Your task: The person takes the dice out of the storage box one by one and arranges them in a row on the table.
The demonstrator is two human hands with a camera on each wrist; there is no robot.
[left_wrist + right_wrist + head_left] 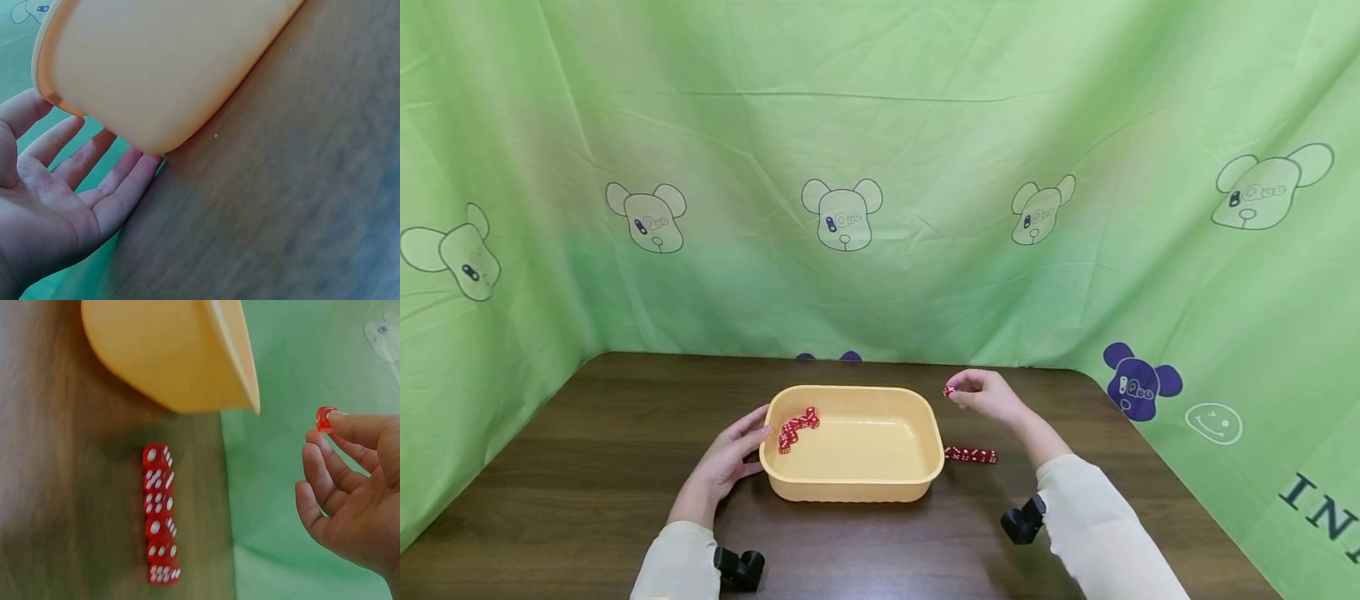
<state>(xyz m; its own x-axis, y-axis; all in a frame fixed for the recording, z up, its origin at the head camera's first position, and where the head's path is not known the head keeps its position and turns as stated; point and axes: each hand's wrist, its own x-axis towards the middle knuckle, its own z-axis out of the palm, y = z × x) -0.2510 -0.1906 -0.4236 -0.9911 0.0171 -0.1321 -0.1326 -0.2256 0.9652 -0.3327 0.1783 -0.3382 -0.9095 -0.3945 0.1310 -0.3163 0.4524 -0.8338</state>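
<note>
A pale yellow plastic basin stands on the table, with several red dice gathered at the left of its floor. My left hand touches its left end; in the left wrist view the fingers reach along the wall fairly straight, and the thumb lies at the rim. To the right of the basin, my right hand pinches one red die between thumb and fingertips, raised above the table. Below that hand, a straight row of red dice with white pips lies on the wood beside the basin.
The dark wooden table runs back to a green curtain printed with bear heads. Black camera mounts sit at both wrists, near the left sleeve and the right sleeve.
</note>
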